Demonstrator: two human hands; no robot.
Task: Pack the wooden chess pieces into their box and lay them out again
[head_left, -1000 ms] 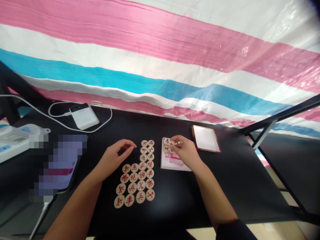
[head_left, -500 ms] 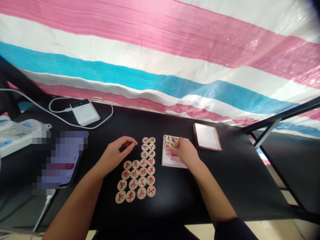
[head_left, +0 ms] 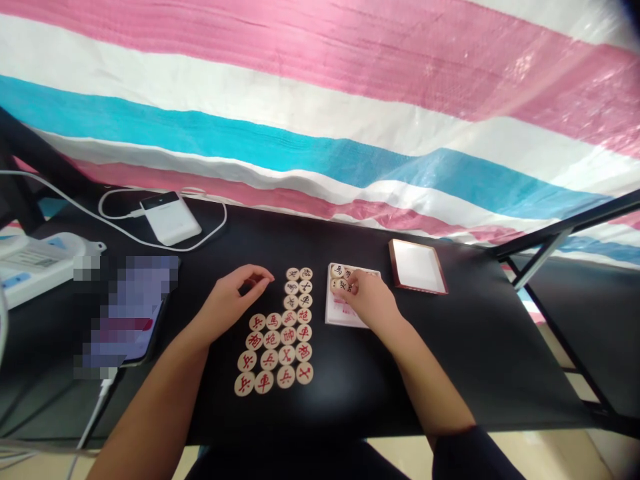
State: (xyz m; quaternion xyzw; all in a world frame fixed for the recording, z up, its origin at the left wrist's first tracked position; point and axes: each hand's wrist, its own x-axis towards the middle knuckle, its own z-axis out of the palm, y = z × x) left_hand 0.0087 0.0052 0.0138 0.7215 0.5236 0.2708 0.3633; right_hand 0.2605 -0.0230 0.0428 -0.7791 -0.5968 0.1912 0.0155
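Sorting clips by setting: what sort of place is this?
Probably a small desk corner indoors: a black tabletop, a striped sheet hanging behind it, and a phone on its left.

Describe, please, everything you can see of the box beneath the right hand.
The shallow white-edged box lies flat on the black table, open side up, its inside marked with pink print. Round, wooden-looking pieces with black characters sit toward its far side. The right hand touches some, hiding part inside.

A dark sleeve ends above the right forearm; left hand and right hand are bare.
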